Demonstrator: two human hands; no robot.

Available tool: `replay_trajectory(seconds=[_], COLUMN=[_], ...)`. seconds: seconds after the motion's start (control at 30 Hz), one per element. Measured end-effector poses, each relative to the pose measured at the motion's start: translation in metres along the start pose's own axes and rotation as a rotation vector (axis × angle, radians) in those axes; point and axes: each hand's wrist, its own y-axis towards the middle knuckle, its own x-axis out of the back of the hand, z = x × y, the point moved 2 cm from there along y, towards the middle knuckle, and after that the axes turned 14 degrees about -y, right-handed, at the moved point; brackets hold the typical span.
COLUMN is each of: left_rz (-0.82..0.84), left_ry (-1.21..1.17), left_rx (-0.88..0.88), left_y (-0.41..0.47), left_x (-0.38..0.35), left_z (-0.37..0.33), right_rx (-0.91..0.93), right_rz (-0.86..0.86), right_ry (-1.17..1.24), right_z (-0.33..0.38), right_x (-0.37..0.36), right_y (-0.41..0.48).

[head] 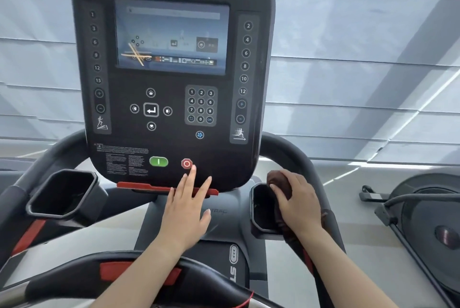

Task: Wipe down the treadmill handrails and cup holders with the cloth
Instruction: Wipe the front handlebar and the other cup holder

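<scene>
In the head view, a person is standing at a dark grey Star Trac treadmill console (171, 78) with a lit touchscreen (171, 36), a numeric keypad (201, 106), a green oblong start button (158, 161) and a red round stop button (186, 163).

The right hand (298, 203) is closing around a dark brown cloth (280, 180), pressing it onto the outer rim of the right black angular cup holder (261, 210). Part of the cloth is bunching above the knuckles, and more of it is trailing down under the wrist along the right dark handrail (293, 155), which is curving up behind the console. The hand and cloth are covering the cup holder's right edge, so how far the cloth is reaching inside cannot be told.

The left hand (185, 210) is lying open and flat, fingers spread, holding nothing; its fingertips are overlapping the red safety bar (139, 186) under the console, and the middle fingertip is sitting just beside the stop button. Whether the palm is touching the grey centre housing below cannot be told.

The left black angular cup holder (62, 193) is standing open beside the left dark handrail (49, 155). A black curved front crossbar with red grips (139, 271) is passing under both forearms. Another machine's dark round housing (433, 230) is sitting to the far right, and pale folded blinds (361, 63) are filling the background.
</scene>
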Motion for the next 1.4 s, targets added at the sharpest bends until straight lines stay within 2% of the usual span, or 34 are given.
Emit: replay_trajectory(seconds=[0.07,0.13,0.23,0.3,0.47,0.63,0.83,0.93,1.03,1.17,1.23,1.33,1.4], left_rz=[0.010,0.006,0.000,0.009,0.018,0.027,0.037,0.030,0.011,0.024,0.031,0.014,-0.024], left_ry=[0.009,0.007,-0.009,-0.001,-0.009,-0.010,-0.009,-0.045,-0.096,-0.200,-0.240,-0.286,-0.275], left_rx=[0.001,-0.003,-0.004,-0.006,-0.003,-0.009,-0.001,-0.011,-0.065,-0.112,-0.104,-0.052,-0.039], left_y=[0.001,0.002,0.001,0.000,0.001,0.000,-0.001,-0.001,-0.004,-0.013,-0.022,-0.032,-0.033], left_x=[-0.002,-0.002,-0.001,0.000,-0.001,0.001,0.002,0.006,0.011,0.012,0.009,0.005,0.007], left_z=[0.000,0.000,0.001,0.001,0.000,0.000,-0.002,-0.004,-0.012,-0.024,-0.025,-0.023,-0.023], right_rx=[0.070,0.114,0.091,0.072,0.176,0.020,0.153,0.068,0.014,0.000,-0.002,0.064,0.093], right_rz=[-0.019,0.049,0.126,0.154,0.066,0.109,0.114,0.042,-0.124,-0.211,-0.118,0.112,0.129], right_ry=[0.033,-0.022,-0.193,-0.218,-0.272,-0.175,-0.144,0.015,0.133,0.040,-0.053,-0.238,-0.272], right_z=[0.020,0.044,0.061,0.057,0.048,0.059,0.046,0.042,0.037,0.026,0.020,0.016,0.014], right_x=[-0.004,-0.019,-0.036,-0.036,-0.035,-0.037,-0.024,-0.007,0.013,0.022,0.011,-0.017,-0.025], right_y=[-0.016,-0.029,-0.037,-0.040,-0.058,-0.032,-0.057,-0.049,-0.030,0.001,0.013,0.019,0.021])
